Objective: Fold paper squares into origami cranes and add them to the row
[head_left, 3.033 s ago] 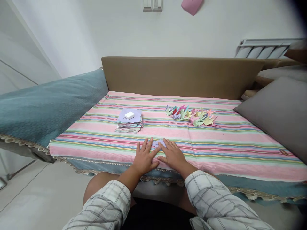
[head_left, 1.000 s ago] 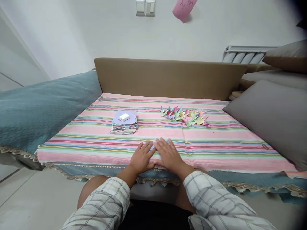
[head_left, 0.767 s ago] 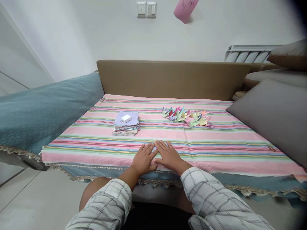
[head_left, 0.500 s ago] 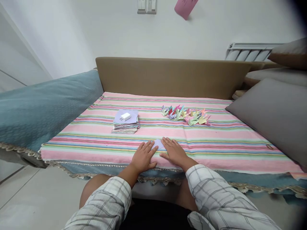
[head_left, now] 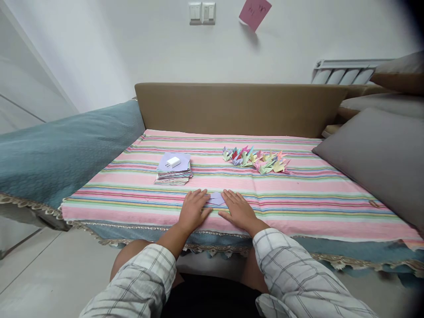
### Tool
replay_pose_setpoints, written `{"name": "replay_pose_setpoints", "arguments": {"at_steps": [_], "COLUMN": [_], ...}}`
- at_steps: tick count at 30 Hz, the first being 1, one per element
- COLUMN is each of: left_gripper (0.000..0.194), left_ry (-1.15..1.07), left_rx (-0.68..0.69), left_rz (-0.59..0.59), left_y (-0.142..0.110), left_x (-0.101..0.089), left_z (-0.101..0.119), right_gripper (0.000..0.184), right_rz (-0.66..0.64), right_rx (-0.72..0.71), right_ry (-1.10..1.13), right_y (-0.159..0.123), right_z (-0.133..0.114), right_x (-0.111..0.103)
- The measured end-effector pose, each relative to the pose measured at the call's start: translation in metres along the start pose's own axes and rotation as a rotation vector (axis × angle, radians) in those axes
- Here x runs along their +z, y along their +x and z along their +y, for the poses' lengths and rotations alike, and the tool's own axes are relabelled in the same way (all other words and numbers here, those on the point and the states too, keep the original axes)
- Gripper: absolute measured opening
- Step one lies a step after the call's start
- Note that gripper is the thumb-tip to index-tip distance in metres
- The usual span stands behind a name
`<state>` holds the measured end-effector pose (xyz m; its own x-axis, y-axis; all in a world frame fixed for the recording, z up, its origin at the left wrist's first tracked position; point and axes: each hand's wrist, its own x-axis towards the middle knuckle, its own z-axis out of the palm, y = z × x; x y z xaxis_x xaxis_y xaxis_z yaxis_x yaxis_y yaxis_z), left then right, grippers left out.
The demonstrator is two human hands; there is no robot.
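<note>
A small folded piece of lilac paper (head_left: 216, 198) lies on the striped cloth (head_left: 281, 194) near the front edge of the seat. On its left side rests my left hand (head_left: 192, 209), fingers stretched out, the fingertips at the paper's left end. Flat on the other side is my right hand (head_left: 239, 210), fingers extended, covering the paper's right end. Between the two hands the middle of the paper shows, with a fold line across it. Neither hand grips it.
Behind to the left stands a stack of square coloured paper (head_left: 173, 175) with a white charger plug (head_left: 173, 161) on top. Several folded paper cranes (head_left: 256, 160) lie at the back right. Grey cushions (head_left: 374, 163) fill the right end; a blue armrest (head_left: 76, 150) bounds the left.
My left hand has shifted left along the lilac paper, uncovering more of it. The right hand stays almost in place. The view has tilted slightly upward.
</note>
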<state>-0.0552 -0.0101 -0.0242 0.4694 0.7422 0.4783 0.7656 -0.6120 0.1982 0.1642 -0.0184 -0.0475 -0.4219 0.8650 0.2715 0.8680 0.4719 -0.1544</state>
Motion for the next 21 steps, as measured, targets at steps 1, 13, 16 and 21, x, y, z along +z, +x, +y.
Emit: {"name": "replay_pose_setpoints", "arguments": {"at_steps": [1,13,16,21], "left_gripper": [0.035,0.013,0.008,0.011], "left_ry": [-0.024,-0.339,-0.36,-0.334], "left_rx": [0.041,-0.039,-0.039,-0.021], "left_rz": [-0.025,-0.018,-0.014,0.0], "left_y": [0.007,0.023,0.023,0.023], "left_x": [0.0,0.022,0.019,0.018], "left_z": [0.002,-0.012,-0.009,-0.005], "right_gripper": [0.073,0.017,0.016,0.019], "right_rz": [0.022,0.286,0.282,0.226], "right_rx": [-0.005,0.01,0.006,-0.037], "right_ry": [0.011,0.137,0.154,0.22], "right_y": [-0.001,0.005,0.009,0.012], "right_z": [0.0,0.004,0.003,0.004], "right_x": [0.0,-0.015,-0.015,-0.017]}}
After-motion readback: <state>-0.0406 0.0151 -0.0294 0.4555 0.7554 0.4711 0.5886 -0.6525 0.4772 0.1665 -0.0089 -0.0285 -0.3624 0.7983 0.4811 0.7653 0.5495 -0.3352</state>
